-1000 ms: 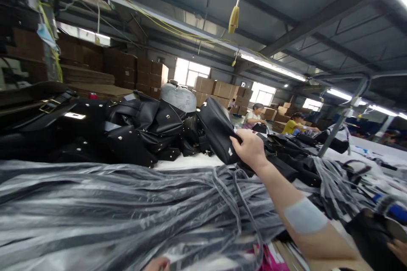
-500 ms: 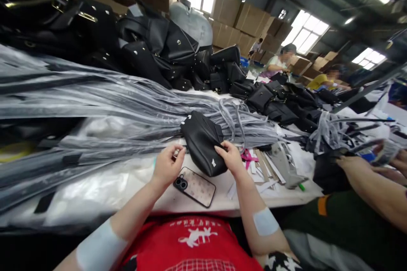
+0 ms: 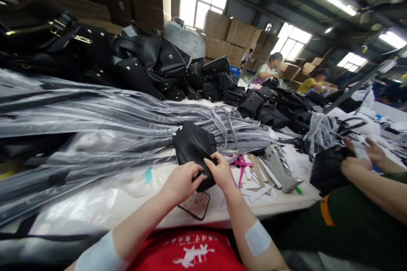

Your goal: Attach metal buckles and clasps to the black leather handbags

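A small black leather-look bag [image 3: 191, 142] lies tilted over the white table [image 3: 219, 216], its near end toward me. My right hand [image 3: 222, 172] grips the bag's right edge between thumb and fingers. At the near end, my left hand [image 3: 182, 183] has its fingers curled in a pinch against the bag's surface; whatever they pinch is too small or hidden to make out. Under the bag and my left hand, a phone in a patterned case [image 3: 197, 206] is partly covered.
Plastic-wrapped straps [image 3: 127, 112] spread across the table's left and middle. Black bags [image 3: 152, 57] are heaped behind. To the right lie paper strips [image 3: 254, 184], a pink ribbon [image 3: 242, 163] and a grey tool [image 3: 280, 169]. A co-worker's hands [image 3: 359, 161] work beside a black bag [image 3: 329, 169].
My left hand has moved right, from beside the bag onto its near end. The bag now covers more of the phone. The view has tilted upward slightly.
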Demonstrator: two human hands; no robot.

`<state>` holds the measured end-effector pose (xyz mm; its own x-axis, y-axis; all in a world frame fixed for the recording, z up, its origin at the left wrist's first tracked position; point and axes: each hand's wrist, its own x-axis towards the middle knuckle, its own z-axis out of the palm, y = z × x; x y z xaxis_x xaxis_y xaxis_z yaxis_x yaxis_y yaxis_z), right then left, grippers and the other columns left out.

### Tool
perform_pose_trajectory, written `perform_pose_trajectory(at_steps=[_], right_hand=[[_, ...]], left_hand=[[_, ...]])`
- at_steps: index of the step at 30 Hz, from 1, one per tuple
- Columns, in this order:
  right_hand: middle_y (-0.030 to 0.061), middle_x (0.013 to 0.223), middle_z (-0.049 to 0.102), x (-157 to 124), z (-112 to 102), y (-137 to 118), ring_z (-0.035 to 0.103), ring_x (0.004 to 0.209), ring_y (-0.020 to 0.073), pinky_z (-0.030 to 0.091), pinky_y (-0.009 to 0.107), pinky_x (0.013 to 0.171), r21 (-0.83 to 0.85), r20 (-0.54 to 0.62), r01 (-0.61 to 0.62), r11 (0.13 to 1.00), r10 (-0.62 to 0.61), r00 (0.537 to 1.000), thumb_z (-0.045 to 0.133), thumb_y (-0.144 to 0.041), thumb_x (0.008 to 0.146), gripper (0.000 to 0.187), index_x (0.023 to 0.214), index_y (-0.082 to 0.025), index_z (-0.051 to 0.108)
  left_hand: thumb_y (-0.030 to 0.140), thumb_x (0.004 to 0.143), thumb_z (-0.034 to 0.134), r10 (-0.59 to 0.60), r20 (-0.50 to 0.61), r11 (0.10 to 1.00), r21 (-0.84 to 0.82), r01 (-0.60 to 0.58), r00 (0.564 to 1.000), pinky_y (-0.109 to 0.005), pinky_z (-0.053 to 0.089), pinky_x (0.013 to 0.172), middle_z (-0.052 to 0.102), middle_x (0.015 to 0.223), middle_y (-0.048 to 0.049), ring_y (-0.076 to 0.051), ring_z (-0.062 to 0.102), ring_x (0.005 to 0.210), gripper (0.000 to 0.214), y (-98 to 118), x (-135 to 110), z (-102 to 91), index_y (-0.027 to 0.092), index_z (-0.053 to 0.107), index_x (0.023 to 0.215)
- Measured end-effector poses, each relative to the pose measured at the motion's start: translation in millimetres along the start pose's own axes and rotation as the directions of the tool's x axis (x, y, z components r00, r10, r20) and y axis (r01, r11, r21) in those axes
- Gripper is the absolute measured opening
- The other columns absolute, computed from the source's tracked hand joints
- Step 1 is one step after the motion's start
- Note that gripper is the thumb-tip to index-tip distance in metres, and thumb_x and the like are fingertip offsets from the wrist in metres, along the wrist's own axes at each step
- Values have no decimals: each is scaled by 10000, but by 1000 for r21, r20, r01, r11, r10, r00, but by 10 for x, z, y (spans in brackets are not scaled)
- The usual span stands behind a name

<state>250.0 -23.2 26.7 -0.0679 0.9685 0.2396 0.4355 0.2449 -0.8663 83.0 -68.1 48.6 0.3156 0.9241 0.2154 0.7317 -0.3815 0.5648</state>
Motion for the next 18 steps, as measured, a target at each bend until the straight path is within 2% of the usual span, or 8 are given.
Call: perform_pose_trajectory(at_steps=[3, 7, 12, 14, 16, 18], right_hand=[[-48, 627, 479, -48, 65, -48, 466, 628, 130, 360, 245, 627, -32, -1, -7, 999, 7, 1000, 600, -388, 790, 238, 677, -200, 506], [-54, 614, 477, -88, 187, -64, 459, 608, 127, 331, 244, 600, -86, -17, 22, 996, -23, 1000, 605, -347, 779, 205, 667, -206, 506], [-54, 607, 477, -103, 231, -83, 460, 605, 129, 331, 249, 604, -105, -34, 43, 994, -47, 998, 612, -351, 772, 211, 659, -207, 506], [-52, 611, 478, -87, 209, -72, 463, 610, 129, 336, 250, 612, -94, -27, 40, 995, -42, 999, 611, -360, 776, 220, 661, -204, 507], [-49, 613, 473, -62, 176, -39, 462, 610, 128, 341, 248, 613, -68, -21, 25, 997, -27, 999, 609, -373, 784, 234, 665, -201, 505], [-45, 621, 471, -41, 136, 9, 463, 616, 129, 347, 245, 608, -30, -14, 2, 1000, -2, 1000, 608, -393, 793, 252, 671, -197, 504]], left_hand=[[258, 852, 589, -102, 62, 990, 102, 95, 993, -310, 471, 751, 721, 911, -80, -235, 673, 857, 132, 53, 10, -19, 187, 687, 904], [195, 848, 545, -210, 106, 967, 170, 190, 972, -306, 449, 674, 725, 812, -76, -252, 689, 799, 141, 35, 18, 0, 190, 667, 778], [215, 858, 530, -212, 126, 967, 172, 189, 969, -306, 436, 664, 712, 799, -101, -260, 685, 792, 146, 27, -45, -29, 174, 626, 756], [230, 862, 524, -175, 123, 980, 116, 161, 977, -306, 440, 677, 705, 807, -98, -252, 679, 796, 143, 16, -103, -60, 176, 603, 757], [260, 873, 507, -162, 117, 985, -39, 168, 980, -285, 444, 662, 703, 771, -64, -217, 675, 750, 147, -50, -151, -97, 190, 582, 768], [318, 883, 490, -217, 62, 947, -228, 226, 974, -261, 449, 628, 688, 687, -19, -182, 662, 661, 170, -200, -162, -144, 204, 567, 783]])
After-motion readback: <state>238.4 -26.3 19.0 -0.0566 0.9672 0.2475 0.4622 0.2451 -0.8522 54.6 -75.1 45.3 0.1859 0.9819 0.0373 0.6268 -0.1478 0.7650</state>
